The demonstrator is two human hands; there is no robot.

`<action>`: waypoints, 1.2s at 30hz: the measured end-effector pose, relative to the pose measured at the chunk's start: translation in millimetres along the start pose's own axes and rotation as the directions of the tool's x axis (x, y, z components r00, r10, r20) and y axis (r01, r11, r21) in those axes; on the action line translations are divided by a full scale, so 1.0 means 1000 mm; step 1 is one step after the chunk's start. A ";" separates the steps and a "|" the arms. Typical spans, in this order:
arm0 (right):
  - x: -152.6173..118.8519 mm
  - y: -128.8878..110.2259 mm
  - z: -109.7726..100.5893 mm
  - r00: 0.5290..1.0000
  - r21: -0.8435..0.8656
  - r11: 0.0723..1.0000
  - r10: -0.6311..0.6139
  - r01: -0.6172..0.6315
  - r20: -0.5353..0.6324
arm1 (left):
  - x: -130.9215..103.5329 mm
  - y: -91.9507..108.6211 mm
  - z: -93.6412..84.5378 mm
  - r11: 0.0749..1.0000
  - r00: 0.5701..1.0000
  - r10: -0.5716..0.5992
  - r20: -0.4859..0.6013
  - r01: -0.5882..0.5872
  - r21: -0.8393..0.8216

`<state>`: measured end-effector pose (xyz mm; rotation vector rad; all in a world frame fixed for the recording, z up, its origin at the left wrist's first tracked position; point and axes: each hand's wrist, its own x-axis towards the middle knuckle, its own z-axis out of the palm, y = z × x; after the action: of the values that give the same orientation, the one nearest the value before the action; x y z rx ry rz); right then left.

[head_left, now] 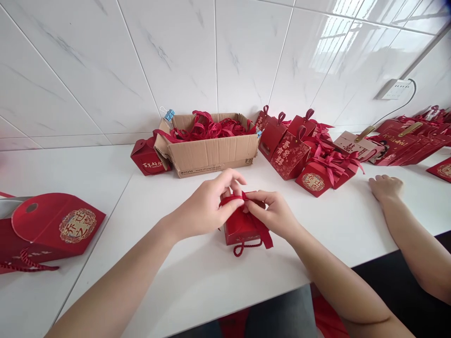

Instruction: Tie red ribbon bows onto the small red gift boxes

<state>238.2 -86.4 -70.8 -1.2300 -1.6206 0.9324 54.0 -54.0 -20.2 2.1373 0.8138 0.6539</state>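
Observation:
A small red gift box (240, 227) sits on the white table in front of me, with a twisted cord loop at its near side. Red ribbon (265, 233) lies over its top, one tail hanging down the right side. My left hand (214, 202) pinches the ribbon between thumb and fingers above the box, its index finger raised. From the right, my right hand (273, 211) pinches the ribbon close to the left fingertips. The fingers hide the part of the ribbon between them, so I cannot tell whether it is knotted.
Behind the box stands a cardboard carton (214, 155) full of red ribbons. Finished-looking boxes with bows (317, 176) cluster to its right. A larger red box (52, 230) lies at the left. Another person's hand (386, 186) rests on the table at the right.

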 end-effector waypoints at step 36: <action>-0.002 0.011 0.013 0.961 0.188 0.981 0.095 -0.046 -0.261 | 0.017 -0.031 0.016 0.983 0.999 0.009 -0.047 -0.018 -0.181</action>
<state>229.5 -86.7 -86.1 -1.2362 -1.2580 0.8922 65.2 -32.9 -50.3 1.9707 0.7354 0.7573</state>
